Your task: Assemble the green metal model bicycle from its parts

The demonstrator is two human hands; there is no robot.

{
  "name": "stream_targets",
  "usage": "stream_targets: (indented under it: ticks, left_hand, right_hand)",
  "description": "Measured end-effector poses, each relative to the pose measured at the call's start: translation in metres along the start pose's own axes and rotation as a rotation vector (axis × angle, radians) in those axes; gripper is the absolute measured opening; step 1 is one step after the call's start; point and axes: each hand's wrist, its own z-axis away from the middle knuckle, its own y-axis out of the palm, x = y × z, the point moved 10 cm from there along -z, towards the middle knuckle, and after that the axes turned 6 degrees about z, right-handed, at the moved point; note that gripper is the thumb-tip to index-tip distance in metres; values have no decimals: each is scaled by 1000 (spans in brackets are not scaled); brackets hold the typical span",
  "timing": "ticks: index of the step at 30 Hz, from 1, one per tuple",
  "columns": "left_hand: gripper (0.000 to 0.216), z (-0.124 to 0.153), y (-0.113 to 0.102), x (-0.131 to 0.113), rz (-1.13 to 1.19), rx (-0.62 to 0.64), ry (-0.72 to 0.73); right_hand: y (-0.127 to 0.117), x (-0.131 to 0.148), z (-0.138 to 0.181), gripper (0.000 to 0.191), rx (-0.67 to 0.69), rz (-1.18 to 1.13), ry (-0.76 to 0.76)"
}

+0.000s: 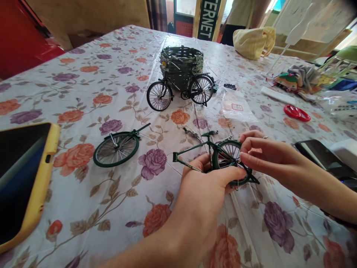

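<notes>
Left hand (205,190) grips the green model bicycle frame (195,146), right hand (270,156) pinching its fitted wheel (227,156); loose forked wheel (116,149) still off at left, complete basket bicycle (181,83) standing far!

Model bicycle frame (189,147) partly behind left hand (206,190); yellow phone case (39,186) cut off.

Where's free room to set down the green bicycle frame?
Free tablecloth lies between the loose green wheel and the yellow-cased tablet, and left of the left hand. Crowded: far right, by the red scissors and fabric pile.
</notes>
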Motion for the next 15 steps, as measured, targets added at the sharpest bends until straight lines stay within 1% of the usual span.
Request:
stream_targets:
  ticks: [3, 9, 15]
  left_hand:
    - [42, -1, 0, -1, 8, -5, 3]
    - [39, 0, 3, -3, 36, 34, 27]
    - [40, 0, 0, -2, 22, 7, 30]
  right_hand:
    - [1, 0, -1, 15, 15, -5, 3]
    - [4, 0, -2, 21, 27, -9, 20]
    - [5, -4, -1, 23, 52, -48, 52]
